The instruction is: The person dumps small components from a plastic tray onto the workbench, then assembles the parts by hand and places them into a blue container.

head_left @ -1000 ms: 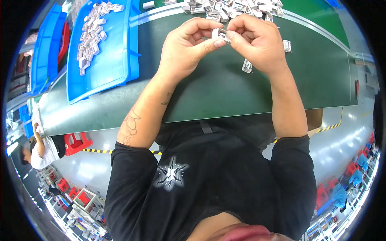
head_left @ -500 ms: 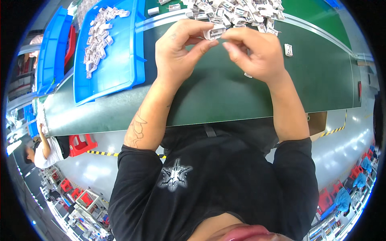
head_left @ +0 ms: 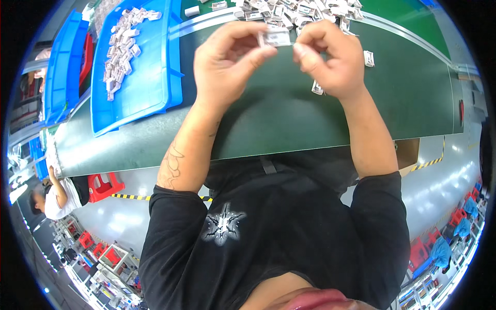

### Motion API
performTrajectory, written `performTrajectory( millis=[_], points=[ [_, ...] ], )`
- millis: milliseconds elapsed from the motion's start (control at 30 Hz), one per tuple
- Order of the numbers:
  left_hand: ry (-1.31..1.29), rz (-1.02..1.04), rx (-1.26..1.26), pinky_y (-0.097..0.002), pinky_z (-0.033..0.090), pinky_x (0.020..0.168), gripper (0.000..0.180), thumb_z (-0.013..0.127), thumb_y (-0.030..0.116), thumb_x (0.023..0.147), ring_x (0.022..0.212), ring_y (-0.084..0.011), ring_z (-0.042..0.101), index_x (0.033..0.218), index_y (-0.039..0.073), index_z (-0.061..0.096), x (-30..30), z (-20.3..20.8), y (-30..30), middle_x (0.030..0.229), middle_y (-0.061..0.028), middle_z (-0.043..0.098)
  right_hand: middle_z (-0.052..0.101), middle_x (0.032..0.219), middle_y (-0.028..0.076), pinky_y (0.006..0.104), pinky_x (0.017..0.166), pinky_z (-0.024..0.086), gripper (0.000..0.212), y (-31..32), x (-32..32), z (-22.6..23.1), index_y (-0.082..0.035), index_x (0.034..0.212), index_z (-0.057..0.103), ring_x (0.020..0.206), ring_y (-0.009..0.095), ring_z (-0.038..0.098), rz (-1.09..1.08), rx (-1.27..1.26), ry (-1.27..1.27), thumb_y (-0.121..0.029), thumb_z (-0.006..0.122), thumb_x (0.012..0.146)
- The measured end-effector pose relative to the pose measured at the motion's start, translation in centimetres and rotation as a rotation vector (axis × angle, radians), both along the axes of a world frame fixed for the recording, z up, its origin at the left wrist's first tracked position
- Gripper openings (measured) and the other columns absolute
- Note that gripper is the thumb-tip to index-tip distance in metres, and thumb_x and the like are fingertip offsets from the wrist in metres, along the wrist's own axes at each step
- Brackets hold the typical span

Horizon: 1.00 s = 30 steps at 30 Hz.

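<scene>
Blue tray (head_left: 147, 72), green table (head_left: 289, 121); apparently white part (head_left: 279, 37)

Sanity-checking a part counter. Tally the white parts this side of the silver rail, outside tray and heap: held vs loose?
Held white part, in the left hand: 1
Loose white parts on the green tabletop: 2 (one partly hidden by the right hand, one farther right)
Total: 3

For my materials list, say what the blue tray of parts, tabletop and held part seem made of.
Tray: probably plastic, glossy; even blue, bright highlights. Tabletop: perhaps rubber or laminate; smooth green with soft sheen. Held part: possibly plastic; white, finish blurred.
</scene>
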State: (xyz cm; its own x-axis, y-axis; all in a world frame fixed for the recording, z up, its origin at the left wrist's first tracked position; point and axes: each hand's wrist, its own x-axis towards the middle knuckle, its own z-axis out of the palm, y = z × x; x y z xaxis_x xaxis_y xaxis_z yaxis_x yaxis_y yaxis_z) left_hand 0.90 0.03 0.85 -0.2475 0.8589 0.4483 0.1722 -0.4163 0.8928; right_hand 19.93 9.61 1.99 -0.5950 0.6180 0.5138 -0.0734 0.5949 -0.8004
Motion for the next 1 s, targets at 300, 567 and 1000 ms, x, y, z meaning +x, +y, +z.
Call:
performTrajectory(
  millis=[300, 567, 1000],
  points=[
    [-0.810, -0.135, -0.005, -0.0311, 0.053, 0.073, 0.064, 0.049, 0.048, 0.106, 0.091, -0.0228, 0.067, 0.144, -0.003, 0.045, -4.5, -0.5, 0.5, 0.114, -0.0178, 0.068, 0.063, 0.074, 0.002, 0.0265, 0.061, 0.047, 0.009, 5.8, 2.3, 0.0, -0.002, 0.097, 0.064, 0.066, 0.009, 0.057, -0.220, -0.056, -0.386, -0.010, 0.066, 0.093],
    [-0.177, -0.041, -0.199, -0.0223, 0.048, 0.068, 0.024, 0.059, 0.018, 0.104, 0.073, -0.0072, 0.062, 0.122, 0.004, 0.069, -1.7, -0.7, 0.2, 0.086, -0.0018, 0.071, 0.068, 0.097, 0.003, 0.0444, 0.073, 0.056, 0.010, 4.4, 0.1, -3.0, -0.019, 0.098, 0.071, 0.088, 0.029, 0.069, -0.424, 0.490, -0.997, -0.024, 0.068, 0.090],
    [-0.388, -0.424, -0.324, -0.0254, 0.052, 0.070, 0.045, 0.052, 0.033, 0.108, 0.085, -0.0121, 0.062, 0.134, -0.002, 0.062, -1.1, 0.5, -0.4, 0.101, -0.0051, 0.069, 0.061, 0.085, 0.008, 0.0291, 0.060, 0.048, 0.018, 0.8, -0.2, 1.5, -0.003, 0.095, 0.069, 0.071, 0.018, 0.062, 0.097, 0.332, 0.017, 0.002, 0.075, 0.079]
  ],
)
